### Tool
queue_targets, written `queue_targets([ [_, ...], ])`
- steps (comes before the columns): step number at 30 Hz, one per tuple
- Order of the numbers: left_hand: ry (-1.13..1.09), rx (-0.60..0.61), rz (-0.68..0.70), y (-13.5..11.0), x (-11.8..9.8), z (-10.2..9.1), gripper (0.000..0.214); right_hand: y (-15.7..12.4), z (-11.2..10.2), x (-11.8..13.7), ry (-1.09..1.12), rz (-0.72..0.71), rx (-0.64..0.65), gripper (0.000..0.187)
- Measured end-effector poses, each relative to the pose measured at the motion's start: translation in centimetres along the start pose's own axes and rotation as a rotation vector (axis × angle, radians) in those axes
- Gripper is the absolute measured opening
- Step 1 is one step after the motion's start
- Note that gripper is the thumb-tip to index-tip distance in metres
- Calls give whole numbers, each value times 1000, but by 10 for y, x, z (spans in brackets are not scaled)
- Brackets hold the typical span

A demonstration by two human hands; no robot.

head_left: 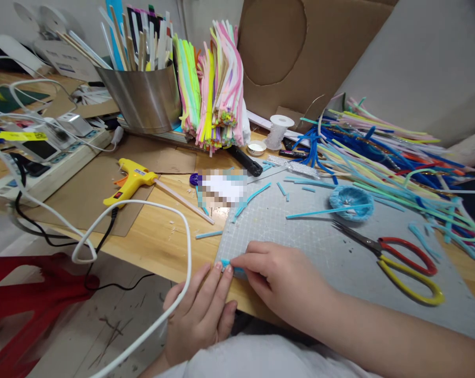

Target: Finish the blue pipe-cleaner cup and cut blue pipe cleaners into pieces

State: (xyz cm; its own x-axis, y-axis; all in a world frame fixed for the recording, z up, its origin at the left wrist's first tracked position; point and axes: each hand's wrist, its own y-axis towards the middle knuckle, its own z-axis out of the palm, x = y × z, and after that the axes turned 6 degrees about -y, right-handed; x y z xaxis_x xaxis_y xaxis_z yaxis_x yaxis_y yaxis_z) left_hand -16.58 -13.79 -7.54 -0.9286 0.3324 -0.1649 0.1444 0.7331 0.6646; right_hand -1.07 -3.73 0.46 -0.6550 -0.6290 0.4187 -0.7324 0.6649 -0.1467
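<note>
A short piece of light blue pipe cleaner (225, 262) lies at the mat's near left corner, mostly covered by my fingers. My left hand (206, 307) presses it down with close-set fingertips; the thumb stays apart, below the table edge. From the right, my right hand (278, 273) has its index finger and thumb closed at the piece's other end. Further right on the grey cutting mat (268, 226) rest open scissors (382, 249) with one red and one yellow handle. Behind them sits a small fuzzy blue bowl shape (351, 203) with a blue strip across it.
A yellow glue gun (130, 181) lies left on cardboard, near a power strip (44, 163). A white cable (186, 252) loops in front of my left hand. Behind stand a metal bucket (143, 100) of sticks and bundled pipe cleaners (221, 89). Loose pipe cleaners (390, 152) pile up right.
</note>
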Motion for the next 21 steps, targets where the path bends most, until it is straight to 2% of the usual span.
queue_targets([
  [4, -4, -49, -83, 3, -6, 0, 33, 0, 0, 0, 17, 12, 10, 27],
  [10, -79, 12, -78, 11, -7, -6, 33, -3, 0, -2, 9, -10, 33, 27],
  [16, -90, 36, -93, 11, -5, -8, 35, -26, -4, -26, -45, -119, 109, 30],
  [21, -106, 58, -79, 13, -6, -11, 34, -47, -3, -34, -169, -72, 14, 32],
])
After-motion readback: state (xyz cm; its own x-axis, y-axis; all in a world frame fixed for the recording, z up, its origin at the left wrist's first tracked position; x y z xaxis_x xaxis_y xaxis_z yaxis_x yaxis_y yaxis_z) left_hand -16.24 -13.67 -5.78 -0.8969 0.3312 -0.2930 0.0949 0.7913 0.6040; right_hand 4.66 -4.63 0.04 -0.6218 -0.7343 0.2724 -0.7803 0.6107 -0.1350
